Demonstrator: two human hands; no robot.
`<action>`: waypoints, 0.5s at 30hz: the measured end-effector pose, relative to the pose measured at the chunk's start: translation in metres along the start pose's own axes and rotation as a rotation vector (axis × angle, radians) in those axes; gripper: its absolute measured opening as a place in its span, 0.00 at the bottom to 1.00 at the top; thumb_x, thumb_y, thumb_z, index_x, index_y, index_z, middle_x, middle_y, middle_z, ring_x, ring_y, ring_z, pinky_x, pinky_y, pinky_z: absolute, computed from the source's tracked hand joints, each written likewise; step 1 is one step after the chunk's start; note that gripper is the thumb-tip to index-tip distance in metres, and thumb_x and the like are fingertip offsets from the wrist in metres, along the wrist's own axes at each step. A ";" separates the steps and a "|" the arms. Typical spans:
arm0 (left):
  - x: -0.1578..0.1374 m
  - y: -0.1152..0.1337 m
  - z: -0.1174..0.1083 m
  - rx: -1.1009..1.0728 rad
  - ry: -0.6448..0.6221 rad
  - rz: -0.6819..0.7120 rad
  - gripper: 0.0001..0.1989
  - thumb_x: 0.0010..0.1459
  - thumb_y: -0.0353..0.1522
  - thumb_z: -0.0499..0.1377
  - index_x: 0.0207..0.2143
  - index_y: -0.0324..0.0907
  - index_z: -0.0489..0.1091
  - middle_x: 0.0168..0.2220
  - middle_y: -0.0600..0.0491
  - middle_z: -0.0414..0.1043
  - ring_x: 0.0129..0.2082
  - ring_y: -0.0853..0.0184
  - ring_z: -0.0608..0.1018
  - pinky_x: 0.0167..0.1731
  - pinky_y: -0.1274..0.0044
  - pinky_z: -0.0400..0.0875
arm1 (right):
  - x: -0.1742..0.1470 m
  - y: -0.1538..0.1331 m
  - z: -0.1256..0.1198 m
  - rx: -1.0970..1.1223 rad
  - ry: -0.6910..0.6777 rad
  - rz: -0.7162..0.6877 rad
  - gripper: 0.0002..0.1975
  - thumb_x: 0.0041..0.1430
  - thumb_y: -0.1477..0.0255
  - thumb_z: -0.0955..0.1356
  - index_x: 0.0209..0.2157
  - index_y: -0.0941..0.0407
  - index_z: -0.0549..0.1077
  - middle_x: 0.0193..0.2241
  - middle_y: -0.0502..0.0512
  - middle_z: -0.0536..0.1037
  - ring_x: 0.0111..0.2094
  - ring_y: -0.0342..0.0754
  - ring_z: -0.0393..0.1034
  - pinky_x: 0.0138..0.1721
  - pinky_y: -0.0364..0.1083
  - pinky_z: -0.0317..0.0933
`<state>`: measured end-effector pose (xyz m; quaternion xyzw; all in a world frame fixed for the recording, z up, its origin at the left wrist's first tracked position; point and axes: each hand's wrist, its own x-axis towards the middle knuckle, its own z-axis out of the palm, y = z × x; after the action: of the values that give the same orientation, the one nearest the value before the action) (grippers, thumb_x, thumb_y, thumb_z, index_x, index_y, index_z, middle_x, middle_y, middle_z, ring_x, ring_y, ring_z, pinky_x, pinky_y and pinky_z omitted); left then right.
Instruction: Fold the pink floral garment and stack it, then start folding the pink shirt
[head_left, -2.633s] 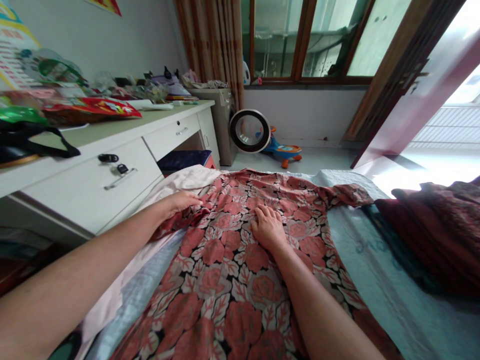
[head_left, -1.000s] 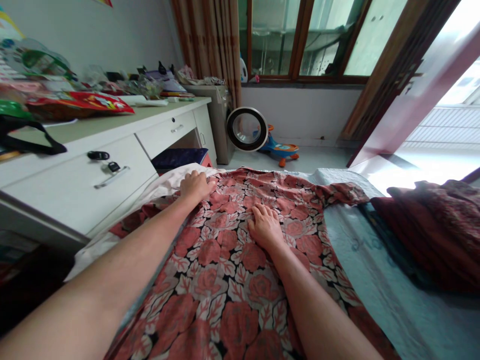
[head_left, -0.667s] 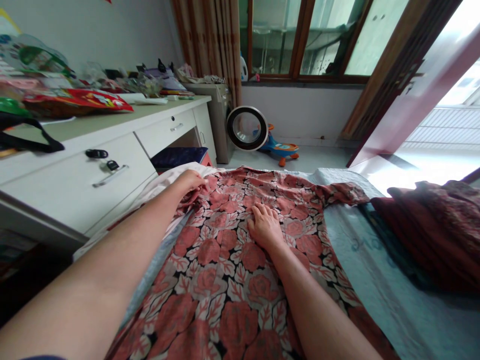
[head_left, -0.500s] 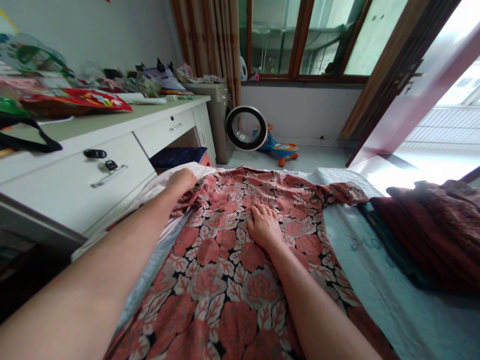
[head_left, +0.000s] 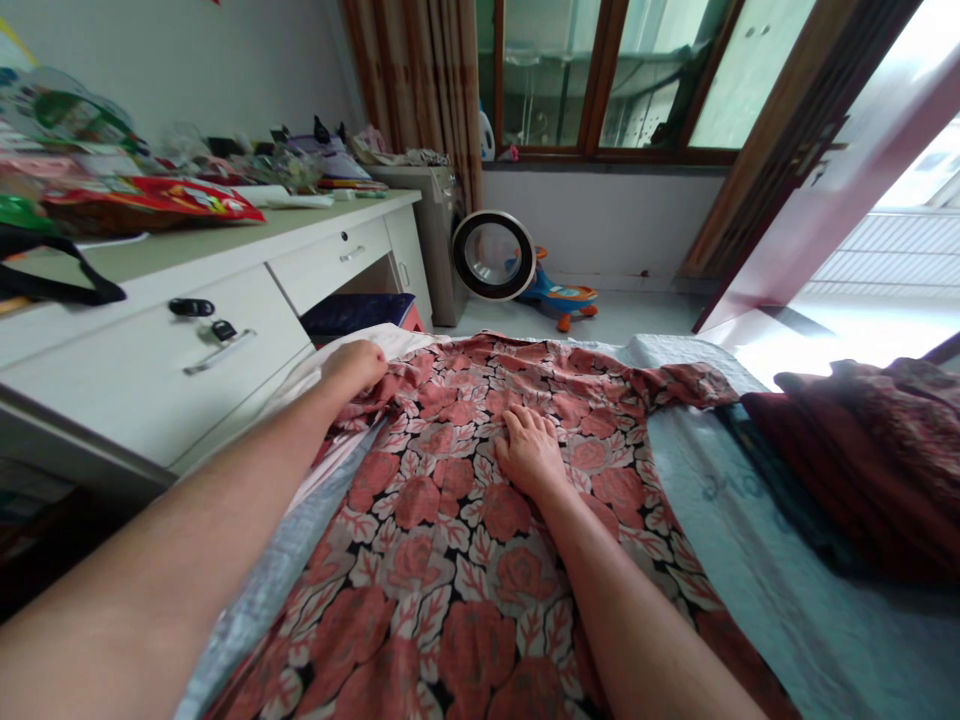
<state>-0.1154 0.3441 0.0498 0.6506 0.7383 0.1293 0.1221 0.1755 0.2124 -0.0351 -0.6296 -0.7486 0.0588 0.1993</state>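
Spread out over the bed in front of me is a red, grey and black floral dress (head_left: 450,500), its collar end away from me. My left hand (head_left: 355,368) is closed on the cloth at the dress's left sleeve, though the fingertips are hidden behind the hand. Flat on the middle of the upper part lies my right hand (head_left: 531,448), palm down with the fingers a little apart. The dress's right sleeve (head_left: 690,385) stretches out to the side, towards a stack of folded dark red and dark green clothes (head_left: 862,460).
A pale blue sheet (head_left: 697,520) covers the bed. White drawers (head_left: 225,340) with a cluttered top stand along the left. Beyond the bed are a washing machine with its round door (head_left: 493,256) open and a blue and orange ride-on toy (head_left: 559,295).
My left hand has shifted slightly left and towards me, still at the sleeve. The right hand has stayed in place on the dress.
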 end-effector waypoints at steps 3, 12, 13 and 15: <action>0.001 0.006 -0.014 0.079 0.064 -0.039 0.08 0.44 0.34 0.58 0.22 0.42 0.76 0.18 0.46 0.71 0.27 0.53 0.77 0.28 0.71 0.64 | 0.001 0.000 0.001 0.000 -0.005 0.002 0.18 0.64 0.67 0.62 0.54 0.52 0.71 0.60 0.57 0.69 0.61 0.53 0.58 0.61 0.54 0.47; 0.002 -0.001 0.013 0.337 0.223 -0.010 0.19 0.56 0.30 0.52 0.46 0.31 0.75 0.45 0.31 0.75 0.44 0.44 0.77 0.40 0.64 0.69 | 0.000 0.000 0.001 0.017 0.003 0.003 0.18 0.64 0.67 0.62 0.53 0.52 0.71 0.60 0.56 0.69 0.61 0.53 0.58 0.62 0.54 0.46; 0.000 -0.001 0.017 0.393 0.244 0.012 0.19 0.57 0.28 0.51 0.47 0.31 0.75 0.48 0.30 0.73 0.48 0.43 0.75 0.42 0.62 0.69 | 0.000 0.000 0.001 0.014 0.000 0.003 0.18 0.64 0.67 0.62 0.53 0.52 0.71 0.60 0.56 0.69 0.61 0.53 0.58 0.62 0.54 0.47; -0.008 0.004 0.024 0.456 0.319 0.092 0.19 0.59 0.28 0.49 0.47 0.33 0.75 0.53 0.31 0.70 0.53 0.42 0.71 0.46 0.59 0.68 | 0.000 0.000 0.001 0.007 -0.005 0.003 0.18 0.64 0.67 0.62 0.54 0.52 0.71 0.60 0.56 0.69 0.61 0.53 0.58 0.62 0.54 0.47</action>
<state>-0.1023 0.3370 0.0285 0.6653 0.7281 0.0660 -0.1514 0.1755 0.2127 -0.0361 -0.6300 -0.7478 0.0631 0.1995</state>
